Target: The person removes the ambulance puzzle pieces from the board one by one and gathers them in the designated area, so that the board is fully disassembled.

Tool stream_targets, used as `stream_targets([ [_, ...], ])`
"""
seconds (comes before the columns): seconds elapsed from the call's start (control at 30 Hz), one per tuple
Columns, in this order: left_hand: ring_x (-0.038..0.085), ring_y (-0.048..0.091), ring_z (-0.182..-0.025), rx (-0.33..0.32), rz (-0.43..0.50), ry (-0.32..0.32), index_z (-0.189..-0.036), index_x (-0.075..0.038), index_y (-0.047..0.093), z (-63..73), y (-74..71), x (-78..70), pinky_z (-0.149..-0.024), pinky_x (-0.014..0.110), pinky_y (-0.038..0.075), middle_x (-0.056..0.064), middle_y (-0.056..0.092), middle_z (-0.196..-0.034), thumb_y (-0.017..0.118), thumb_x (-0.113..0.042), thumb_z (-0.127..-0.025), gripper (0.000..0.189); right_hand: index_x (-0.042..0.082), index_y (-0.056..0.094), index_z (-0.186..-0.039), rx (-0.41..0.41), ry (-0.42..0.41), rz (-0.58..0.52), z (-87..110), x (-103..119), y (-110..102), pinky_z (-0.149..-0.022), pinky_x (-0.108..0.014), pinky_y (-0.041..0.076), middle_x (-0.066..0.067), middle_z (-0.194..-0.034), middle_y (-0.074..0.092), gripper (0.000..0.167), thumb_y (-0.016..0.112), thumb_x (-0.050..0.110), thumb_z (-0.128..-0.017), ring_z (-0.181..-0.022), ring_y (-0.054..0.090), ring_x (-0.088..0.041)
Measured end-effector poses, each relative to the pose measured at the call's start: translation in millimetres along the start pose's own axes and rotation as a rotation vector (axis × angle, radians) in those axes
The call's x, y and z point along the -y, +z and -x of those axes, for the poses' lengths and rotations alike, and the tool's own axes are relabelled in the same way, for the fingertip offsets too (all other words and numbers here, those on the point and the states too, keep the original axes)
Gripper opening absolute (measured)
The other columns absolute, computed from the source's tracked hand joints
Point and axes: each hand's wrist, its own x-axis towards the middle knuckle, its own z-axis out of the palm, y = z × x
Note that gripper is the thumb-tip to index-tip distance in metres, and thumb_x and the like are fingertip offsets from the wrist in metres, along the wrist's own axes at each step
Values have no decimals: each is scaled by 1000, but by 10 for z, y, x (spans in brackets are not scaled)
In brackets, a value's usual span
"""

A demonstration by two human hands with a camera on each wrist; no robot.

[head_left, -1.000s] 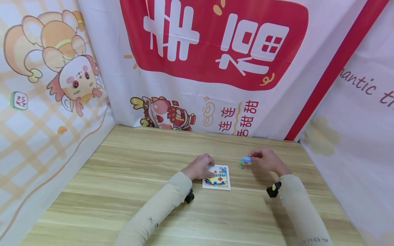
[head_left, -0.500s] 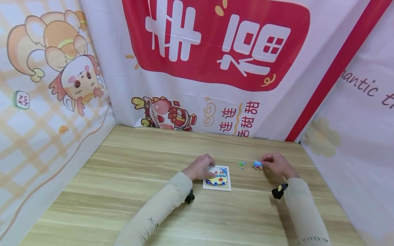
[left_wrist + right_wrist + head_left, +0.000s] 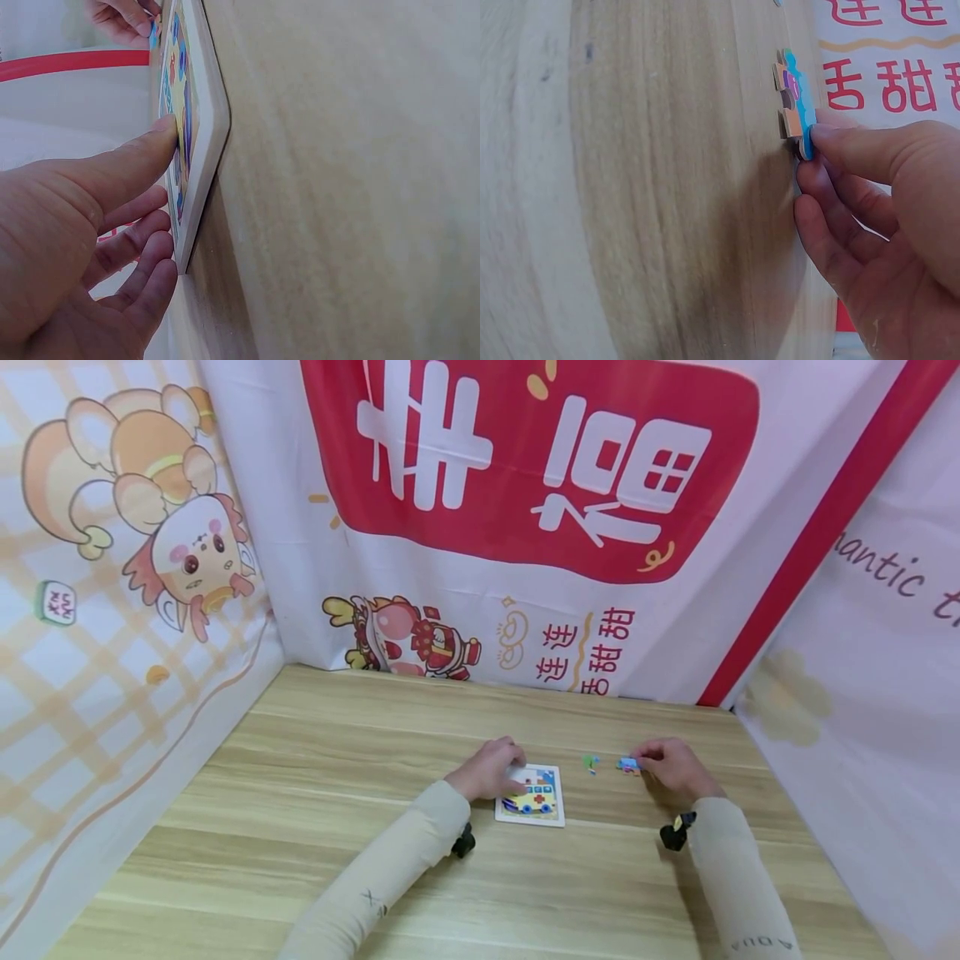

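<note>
My left hand holds a white-rimmed jigsaw puzzle board by its left side. In the left wrist view the thumb presses on the picture face, and the other fingers curl at the board's edge. The picture has a yellow ambulance with a red cross and blue wheels. To the right of the board, my right hand pinches a blue and orange puzzle piece by one end, between thumb and fingertips, close over the table. A small green puzzle piece lies between the board and the right hand.
Everything lies on a wood-grain table. A printed cloth with red and white lettering hangs at the back, and patterned cloths stand along the left and right sides. Each wrist wears a small black camera.
My right hand has moved right with the blue and orange piece, away from the green piece, then lowered slightly. My left hand stays on the board.
</note>
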Motion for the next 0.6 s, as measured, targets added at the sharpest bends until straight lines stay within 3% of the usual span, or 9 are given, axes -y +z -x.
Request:
stream_targets([
  [0.13, 21, 60, -117, -2, 1, 1, -128, -9, 70, -8, 9, 6, -110, 37, 51, 5, 65, -125, 85, -27, -91, 44, 8, 78, -113, 8, 2, 13, 5, 10, -11, -105, -59, 51, -18, -124, 73, 19, 61, 10, -106, -115, 63, -33],
  [0.3, 21, 60, -118, -4, -4, 4, -128, -9, 70, -19, 19, 23, -110, 37, 51, 4, 64, -125, 85, -27, -91, 43, 6, 77, -112, 28, -20, 37, 14, 88, -29, -99, -54, 55, -14, -114, 76, 16, 65, 13, -104, -107, 67, -29],
  [0.47, 21, 60, -119, -5, -3, 4, -128, -9, 70, -25, 24, 25, -111, 37, 50, 4, 64, -125, 85, -27, -91, 43, 5, 76, -113, 63, -48, 47, 6, 302, 14, -88, -42, 59, -10, -107, 76, 16, 69, 14, -102, -98, 68, -23],
  [0.6, 21, 60, -119, -5, 0, 3, -127, -10, 70, -27, 27, 26, -111, 37, 50, 3, 64, -125, 85, -28, -91, 43, 7, 76, -113, 95, -86, 51, -37, 535, 125, -87, -38, 59, -6, -105, 75, 14, 71, 13, -101, -95, 66, -18],
])
